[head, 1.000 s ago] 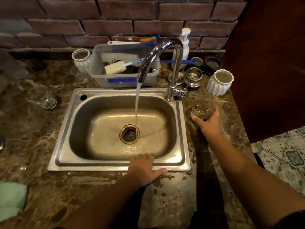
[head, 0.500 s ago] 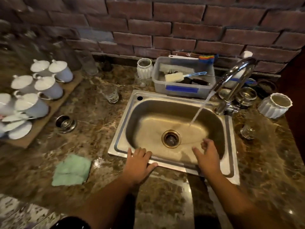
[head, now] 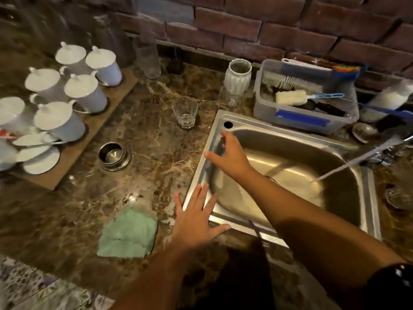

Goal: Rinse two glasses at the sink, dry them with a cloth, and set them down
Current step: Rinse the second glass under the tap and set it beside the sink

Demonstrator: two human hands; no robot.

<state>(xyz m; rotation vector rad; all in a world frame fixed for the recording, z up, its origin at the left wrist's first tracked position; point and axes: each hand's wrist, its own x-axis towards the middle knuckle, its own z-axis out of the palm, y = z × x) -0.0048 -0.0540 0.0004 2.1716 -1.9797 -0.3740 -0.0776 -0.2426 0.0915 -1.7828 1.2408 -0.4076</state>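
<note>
**Both hands empty at the sink's left side**

The left hand (head: 196, 220), fingers spread flat, is low in the centre of the frame over the near-left corner of the sink (head: 268, 125), holding nothing. The right hand (head: 228, 153), fingers loosely extended and also empty, hangs above the sink's left rim. A clear glass (head: 185, 113) stands upright on the marble table (head: 152, 153) up and left of it, apart from both hands. A second glass (head: 400, 198), blurred, sits at the right edge. A green cloth (head: 127, 233) lies just left of the left hand
</note>
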